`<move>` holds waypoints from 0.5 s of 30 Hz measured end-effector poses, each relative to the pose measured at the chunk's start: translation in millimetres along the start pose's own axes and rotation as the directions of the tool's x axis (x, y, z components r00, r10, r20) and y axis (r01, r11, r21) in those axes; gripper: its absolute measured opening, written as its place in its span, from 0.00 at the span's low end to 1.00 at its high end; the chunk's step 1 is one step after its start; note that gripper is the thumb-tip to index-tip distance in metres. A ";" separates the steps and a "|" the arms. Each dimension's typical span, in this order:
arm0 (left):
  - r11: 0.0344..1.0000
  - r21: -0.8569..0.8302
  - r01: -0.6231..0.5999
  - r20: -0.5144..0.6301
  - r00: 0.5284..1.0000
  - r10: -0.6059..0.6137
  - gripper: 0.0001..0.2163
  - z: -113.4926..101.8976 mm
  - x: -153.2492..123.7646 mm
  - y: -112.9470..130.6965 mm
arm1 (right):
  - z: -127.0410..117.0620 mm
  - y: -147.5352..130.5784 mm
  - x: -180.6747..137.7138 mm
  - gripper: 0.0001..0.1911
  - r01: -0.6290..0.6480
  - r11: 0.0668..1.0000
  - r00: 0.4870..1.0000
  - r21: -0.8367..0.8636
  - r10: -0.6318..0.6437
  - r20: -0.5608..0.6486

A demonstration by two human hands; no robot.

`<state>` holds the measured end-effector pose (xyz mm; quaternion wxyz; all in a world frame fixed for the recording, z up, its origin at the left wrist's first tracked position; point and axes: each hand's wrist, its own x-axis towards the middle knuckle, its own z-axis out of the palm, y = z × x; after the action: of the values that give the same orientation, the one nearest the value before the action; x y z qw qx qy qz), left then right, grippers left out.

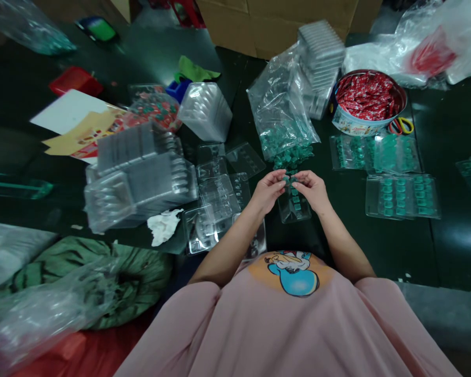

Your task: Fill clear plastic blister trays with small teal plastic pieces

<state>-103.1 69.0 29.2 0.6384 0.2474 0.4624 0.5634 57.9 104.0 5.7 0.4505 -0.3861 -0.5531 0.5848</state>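
Observation:
My left hand [270, 189] and my right hand [310, 189] meet over the far end of a clear plastic tray [284, 213]. Both hands are closed, thumb against fingers, each pinching a small green translucent piece. Below the fingers, a row of green pieces [295, 199] sits in the tray's slots. Just beyond the hands, a heap of loose green pieces [290, 154] spills from the mouth of a clear plastic bag [280, 99]. The exact shape of the pinched pieces is partly hidden by my fingers.
Filled trays [402, 196] lie to the right, below a round tin [371, 127] of red packets and scissors [401, 125]. Stacked clear trays [141, 178] stand at the left, with loose trays [215, 193] beside my left arm. A cardboard box [282, 23] borders the back.

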 end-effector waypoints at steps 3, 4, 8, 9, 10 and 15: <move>0.999 0.049 -0.019 0.032 0.999 0.018 0.21 -1.2 -0.2 -2.2 | -10.9 7.6 5.5 0.13 0.004 0.993 0.997 -0.118 -0.013 -0.078; 0.996 0.075 -0.045 0.043 0.998 0.042 0.23 -1.0 -0.6 -2.8 | -16.8 11.1 8.1 0.12 0.009 0.980 0.993 -0.197 -0.032 -0.112; 0.964 0.199 -0.174 0.075 0.984 0.162 0.29 2.2 -3.9 -3.4 | -39.3 19.7 15.4 0.09 0.018 0.860 0.979 -0.510 -0.118 -0.165; 0.955 0.228 -0.191 0.086 0.981 0.176 0.30 3.2 -5.0 -3.0 | -41.8 18.2 15.1 0.10 0.027 0.842 0.979 -0.538 -0.131 -0.157; 0.946 0.252 -0.202 0.099 0.978 0.183 0.30 4.2 -6.0 -2.5 | -42.2 15.1 14.0 0.10 0.041 0.842 0.980 -0.538 -0.138 -0.142; 0.906 0.339 -0.252 0.158 0.965 0.209 0.30 7.0 -8.4 -0.2 | -25.4 -11.8 3.1 0.14 0.075 0.967 0.994 -0.242 -0.054 0.094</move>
<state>-96.4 62.5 34.8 0.5379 0.4447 0.4860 0.5261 82.3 114.3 15.4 0.3936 -0.3948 -0.6525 0.5132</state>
